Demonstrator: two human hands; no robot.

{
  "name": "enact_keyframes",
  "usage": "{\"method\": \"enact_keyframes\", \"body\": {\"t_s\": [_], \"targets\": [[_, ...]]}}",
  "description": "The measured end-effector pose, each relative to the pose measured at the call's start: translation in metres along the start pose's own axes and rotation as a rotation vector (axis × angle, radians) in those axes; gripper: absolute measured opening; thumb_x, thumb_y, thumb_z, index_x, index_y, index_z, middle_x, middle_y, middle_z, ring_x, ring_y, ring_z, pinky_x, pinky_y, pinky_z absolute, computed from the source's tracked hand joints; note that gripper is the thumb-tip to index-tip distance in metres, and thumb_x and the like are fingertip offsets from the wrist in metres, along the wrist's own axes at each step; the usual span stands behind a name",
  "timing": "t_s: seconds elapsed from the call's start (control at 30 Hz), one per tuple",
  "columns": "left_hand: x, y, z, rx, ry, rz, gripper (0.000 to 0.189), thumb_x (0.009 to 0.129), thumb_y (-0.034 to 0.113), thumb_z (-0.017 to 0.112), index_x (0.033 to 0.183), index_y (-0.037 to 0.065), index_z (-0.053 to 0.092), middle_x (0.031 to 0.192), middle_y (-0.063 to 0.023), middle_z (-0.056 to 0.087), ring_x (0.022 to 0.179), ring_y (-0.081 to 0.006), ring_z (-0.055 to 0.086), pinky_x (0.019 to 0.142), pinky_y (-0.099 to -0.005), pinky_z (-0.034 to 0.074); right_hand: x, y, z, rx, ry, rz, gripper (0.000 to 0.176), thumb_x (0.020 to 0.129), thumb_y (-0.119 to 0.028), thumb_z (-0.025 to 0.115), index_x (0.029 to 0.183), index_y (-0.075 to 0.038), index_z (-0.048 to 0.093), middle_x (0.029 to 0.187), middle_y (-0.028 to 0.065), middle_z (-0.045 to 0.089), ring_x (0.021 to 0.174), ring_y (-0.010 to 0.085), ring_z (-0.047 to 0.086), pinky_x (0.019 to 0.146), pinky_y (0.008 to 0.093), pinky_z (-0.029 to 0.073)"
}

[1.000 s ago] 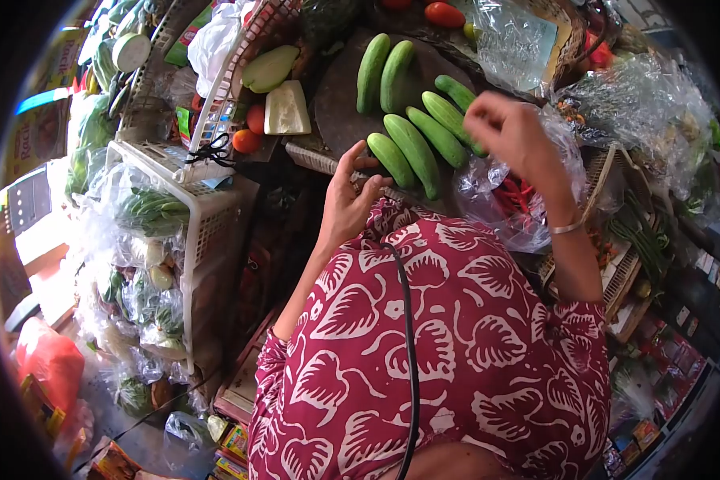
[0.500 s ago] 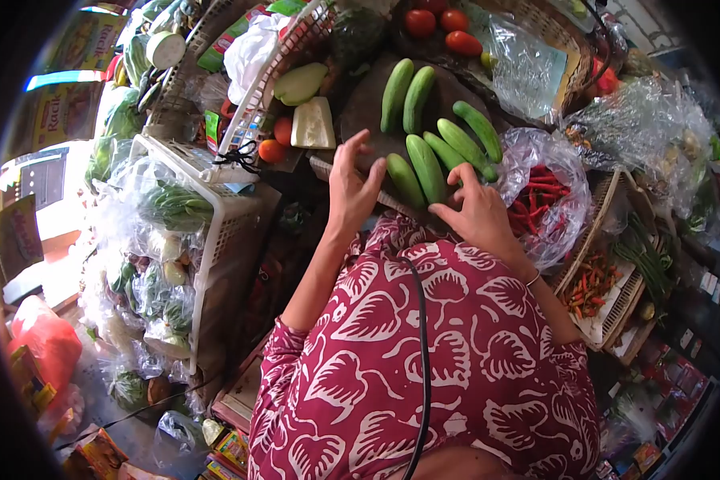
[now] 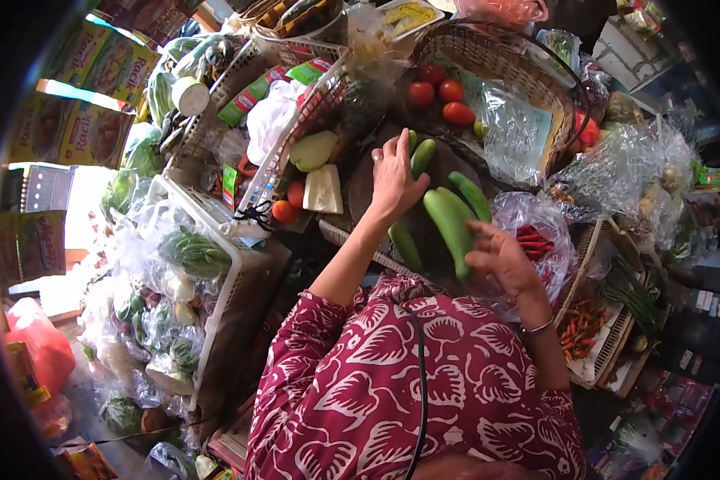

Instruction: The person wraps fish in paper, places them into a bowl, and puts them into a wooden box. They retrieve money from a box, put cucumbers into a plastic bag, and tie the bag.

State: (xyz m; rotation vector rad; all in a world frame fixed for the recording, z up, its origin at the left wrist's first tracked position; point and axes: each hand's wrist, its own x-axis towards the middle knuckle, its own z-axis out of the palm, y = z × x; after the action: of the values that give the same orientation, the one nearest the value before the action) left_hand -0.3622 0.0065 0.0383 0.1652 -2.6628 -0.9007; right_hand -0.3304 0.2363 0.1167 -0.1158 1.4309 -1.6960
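Observation:
My left hand [image 3: 396, 178] reaches over the far cucumbers with fingers stretched forward and thumb out to the side. It partly covers them, and the tip of one green cucumber [image 3: 423, 157] shows beside its fingers. My right hand [image 3: 510, 260], a little blurred, has its fingers curved and apart at the right side of large light-green cucumbers [image 3: 450, 224] that lie close together. Behind these rests a darker cucumber [image 3: 470, 197]. Another cucumber [image 3: 406, 245] lies nearer my body, on the left. All are on a dark, flat surface.
A plastic bag of red chillies [image 3: 534, 240] stands to the right. Tomatoes [image 3: 458, 113] and a wicker basket [image 3: 564, 136] are at the back. On the left are a peeled pale vegetable [image 3: 323, 190] and a white crate [image 3: 216, 320] beside bagged greens. A cable hangs down my front.
My left hand has moved forward and right over the far cucumbers. My right hand has shifted right, and the near cucumbers have changed position. The view has tilted, showing more of the back.

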Motion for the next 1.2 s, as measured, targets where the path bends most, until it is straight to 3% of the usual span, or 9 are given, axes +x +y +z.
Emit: {"method": "enact_keyframes", "body": {"t_s": [0.33, 0.43, 0.53, 0.57, 0.8, 0.87, 1.0, 1.1, 1.2], "targets": [[0.074, -0.020, 0.015, -0.103, -0.030, 0.103, 0.079, 0.067, 0.027, 0.064, 0.134, 0.000, 0.032, 0.126, -0.0243, 0.044, 0.119, -0.0339, 0.039, 0.101, -0.0421, 0.026, 0.125, -0.027, -0.029, -0.483, 0.375, -0.255, 0.063, 0.075, -0.016, 0.070, 0.125, 0.007, 0.040, 0.071, 0.0118, 0.063, 0.054, 0.0136, 0.060, 0.049, 0.0229, 0.047], [0.082, -0.039, 0.021, -0.387, -0.181, 0.108, 0.056, 0.084, 0.020, 0.052, 0.132, -0.005, 0.036, 0.136, -0.0255, 0.035, 0.130, -0.0317, 0.031, 0.108, -0.0334, 0.021, 0.135, -0.040, -0.025, -0.630, 0.394, -0.178, 0.056, 0.079, -0.024, 0.067, 0.121, 0.006, 0.044, 0.069, 0.0129, 0.063, 0.048, 0.0162, 0.060, 0.043, 0.0252, 0.047], [0.075, -0.046, 0.012, -0.884, -0.241, -0.013, 0.046, 0.091, 0.014, 0.044, 0.131, -0.008, 0.036, 0.133, -0.0165, 0.043, 0.122, -0.0211, 0.041, 0.103, -0.0291, 0.030, 0.141, -0.051, -0.035, -0.623, 0.359, -0.137, 0.046, 0.082, -0.025, 0.064, 0.115, 0.004, 0.051, 0.065, 0.0099, 0.061, 0.046, 0.0147, 0.058, 0.041, 0.0248, 0.046], [0.072, -0.050, 0.012, -0.853, -0.217, -0.002, 0.044, 0.091, 0.012, 0.044, 0.131, -0.007, 0.037, 0.131, -0.0146, 0.045, 0.120, -0.0186, 0.043, 0.101, -0.0274, 0.032, 0.145, -0.048, -0.042, -0.630, 0.330, -0.161, 0.063, 0.082, -0.026, 0.066, 0.129, 0.005, 0.038, 0.068, 0.0096, 0.059, 0.047, 0.0131, 0.055, 0.041, 0.0233, 0.044], [0.037, -0.040, -0.010, -0.901, -0.089, -0.080, 0.048, 0.086, 0.017, 0.051, 0.127, -0.006, 0.042, 0.129, -0.0207, 0.047, 0.121, -0.0251, 0.043, 0.101, -0.0309, 0.032, 0.144, -0.044, -0.051, -0.634, 0.365, -0.138, 0.061, 0.080, -0.027, 0.067, 0.127, 0.002, 0.043, 0.075, 0.0079, 0.061, 0.052, 0.0102, 0.055, 0.044, 0.0207, 0.041], [0.013, -0.050, -0.024, -0.469, 0.014, -0.059, 0.045, 0.083, 0.019, 0.057, 0.121, -0.003, 0.048, 0.116, -0.0202, 0.054, 0.111, -0.0262, 0.051, 0.095, -0.0323, 0.038, 0.137, -0.041, -0.063, -0.676, 0.333, -0.120, 0.057, 0.081, -0.030, 0.066, 0.126, -0.001, 0.046, 0.079, 0.0067, 0.061, 0.056, 0.0096, 0.055, 0.047, 0.0203, 0.041], [-0.058, -0.012, -0.068, -0.371, -0.202, -0.352, 0.047, 0.078, 0.026, 0.065, 0.113, -0.002, 0.048, 0.096, -0.0167, 0.054, 0.093, -0.0270, 0.055, 0.082, -0.0359, 0.045, 0.132, -0.034, -0.071, -0.647, 0.253, -0.185, 0.055, 0.082, -0.031, 0.065, 0.126, -0.004, 0.047, 0.086, 0.0053, 0.063, 0.062, 0.0096, 0.057, 0.051, 0.0203, 0.042], [-0.099, 0.019, -0.068, -0.288, -0.273, -0.336, 0.063, 0.074, 0.028, 0.071, 0.122, 0.000, 0.042, 0.096, -0.0162, 0.054, 0.078, -0.0191, 0.055, 0.068, -0.0302, 0.046, 0.139, -0.042, -0.055, -0.634, 0.318, -0.162, 0.064, 0.079, -0.030, 0.068, 0.129, 0.000, 0.040, 0.087, 0.0085, 0.063, 0.060, 0.0122, 0.059, 0.048, 0.0212, 0.044], [-0.106, 0.037, -0.052, -0.302, -0.214, -0.270, 0.064, 0.073, 0.025, 0.072, 0.123, 0.000, 0.040, 0.103, -0.0177, 0.050, 0.071, -0.0224, 0.058, 0.066, -0.0317, 0.048, 0.156, -0.037, -0.046, -0.642, 0.389, -0.227, 0.070, 0.078, -0.030, 0.070, 0.129, 0.002, 0.035, 0.087, 0.0123, 0.063, 0.057, 0.0133, 0.059, 0.047, 0.0219, 0.045]]}}
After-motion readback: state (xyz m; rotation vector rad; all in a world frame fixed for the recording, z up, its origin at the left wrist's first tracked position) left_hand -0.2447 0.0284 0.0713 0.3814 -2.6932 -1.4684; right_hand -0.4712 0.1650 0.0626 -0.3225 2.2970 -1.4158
